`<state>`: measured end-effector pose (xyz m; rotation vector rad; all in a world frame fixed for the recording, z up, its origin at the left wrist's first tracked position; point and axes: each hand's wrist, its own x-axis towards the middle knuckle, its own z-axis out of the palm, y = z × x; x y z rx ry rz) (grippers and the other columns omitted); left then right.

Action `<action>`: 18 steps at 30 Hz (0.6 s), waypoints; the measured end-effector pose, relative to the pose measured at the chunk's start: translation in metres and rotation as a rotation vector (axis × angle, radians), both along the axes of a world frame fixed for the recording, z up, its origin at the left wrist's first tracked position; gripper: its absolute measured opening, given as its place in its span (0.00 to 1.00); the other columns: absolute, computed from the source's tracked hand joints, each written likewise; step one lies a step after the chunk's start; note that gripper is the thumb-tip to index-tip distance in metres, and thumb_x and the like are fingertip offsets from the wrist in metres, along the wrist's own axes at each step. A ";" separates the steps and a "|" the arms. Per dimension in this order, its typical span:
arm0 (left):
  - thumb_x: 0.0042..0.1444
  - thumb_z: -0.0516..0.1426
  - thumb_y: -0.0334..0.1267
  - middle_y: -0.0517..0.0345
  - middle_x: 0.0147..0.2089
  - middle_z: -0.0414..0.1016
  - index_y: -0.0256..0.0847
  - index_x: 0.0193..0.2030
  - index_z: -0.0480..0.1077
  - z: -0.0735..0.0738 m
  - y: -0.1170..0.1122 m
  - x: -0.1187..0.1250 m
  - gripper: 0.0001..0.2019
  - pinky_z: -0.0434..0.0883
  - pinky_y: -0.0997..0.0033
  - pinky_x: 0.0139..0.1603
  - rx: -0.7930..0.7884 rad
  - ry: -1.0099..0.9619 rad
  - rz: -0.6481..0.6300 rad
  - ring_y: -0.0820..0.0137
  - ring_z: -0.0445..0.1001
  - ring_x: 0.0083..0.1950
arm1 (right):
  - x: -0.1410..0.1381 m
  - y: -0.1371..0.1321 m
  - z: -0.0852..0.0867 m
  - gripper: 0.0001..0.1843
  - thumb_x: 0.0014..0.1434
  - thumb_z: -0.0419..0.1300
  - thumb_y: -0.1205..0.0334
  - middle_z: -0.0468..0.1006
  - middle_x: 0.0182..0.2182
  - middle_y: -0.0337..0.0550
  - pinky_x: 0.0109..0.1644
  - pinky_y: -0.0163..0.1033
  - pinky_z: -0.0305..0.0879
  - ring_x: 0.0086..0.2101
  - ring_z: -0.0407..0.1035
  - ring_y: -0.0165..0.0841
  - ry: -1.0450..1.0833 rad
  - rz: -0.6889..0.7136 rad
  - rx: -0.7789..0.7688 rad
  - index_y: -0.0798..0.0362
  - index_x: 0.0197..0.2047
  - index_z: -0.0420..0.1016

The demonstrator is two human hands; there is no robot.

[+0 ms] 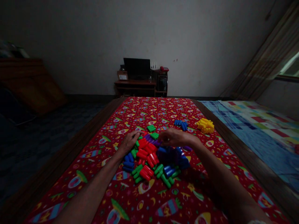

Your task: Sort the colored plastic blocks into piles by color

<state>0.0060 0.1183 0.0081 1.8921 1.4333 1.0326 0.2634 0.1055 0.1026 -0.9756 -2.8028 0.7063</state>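
Note:
Plastic toy pieces shaped like joined tubes lie in a loose pile on a red patterned cloth (93,174). Red pieces (143,152) fill the middle, with green pieces (163,175) and blue pieces (128,162) round the near and left edges. My left hand (129,141) rests against the pile's left side, fingers stretched over green pieces. Above the right part, my right hand (174,137) is bent downward with fingers curled together, beside purple pieces (150,139). Whatever its fingertips grip is hidden. Dark blue pieces (183,160) lie in shadow beneath it.
Yellow pieces (205,125) form a separate heap at the right, with a small blue group (181,124) beside it. Wooden edging (217,127) borders the cloth. Beyond stands a desk (135,84) with a monitor (137,67). Bedding (243,137) lies at the right.

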 end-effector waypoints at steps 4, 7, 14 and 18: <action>0.54 0.49 0.49 0.51 0.39 0.81 0.40 0.38 0.79 0.003 -0.001 0.001 0.21 0.72 0.64 0.46 -0.007 -0.006 0.007 0.59 0.77 0.43 | 0.042 0.042 -0.013 0.11 0.58 0.58 0.61 0.81 0.32 0.44 0.34 0.32 0.63 0.31 0.73 0.31 0.367 -0.547 0.195 0.56 0.39 0.79; 0.53 0.50 0.50 0.51 0.38 0.81 0.40 0.38 0.79 0.002 -0.001 0.001 0.20 0.72 0.64 0.44 -0.008 -0.031 -0.001 0.59 0.77 0.44 | 0.070 0.067 -0.037 0.12 0.56 0.59 0.61 0.82 0.33 0.48 0.37 0.35 0.65 0.34 0.75 0.35 0.438 -0.916 0.332 0.57 0.38 0.80; 0.53 0.50 0.50 0.51 0.37 0.81 0.39 0.37 0.78 0.002 -0.001 0.000 0.21 0.72 0.64 0.44 -0.004 -0.030 0.000 0.59 0.77 0.40 | 0.088 0.078 -0.063 0.15 0.57 0.57 0.60 0.82 0.36 0.51 0.42 0.37 0.67 0.37 0.76 0.37 0.407 -1.051 0.368 0.58 0.41 0.80; 0.53 0.50 0.50 0.51 0.38 0.81 0.39 0.38 0.78 0.002 -0.002 0.000 0.21 0.72 0.64 0.44 -0.002 -0.017 0.002 0.59 0.77 0.40 | 0.079 0.070 -0.042 0.16 0.58 0.53 0.63 0.82 0.36 0.50 0.41 0.37 0.65 0.37 0.75 0.36 0.434 -0.944 0.413 0.59 0.40 0.81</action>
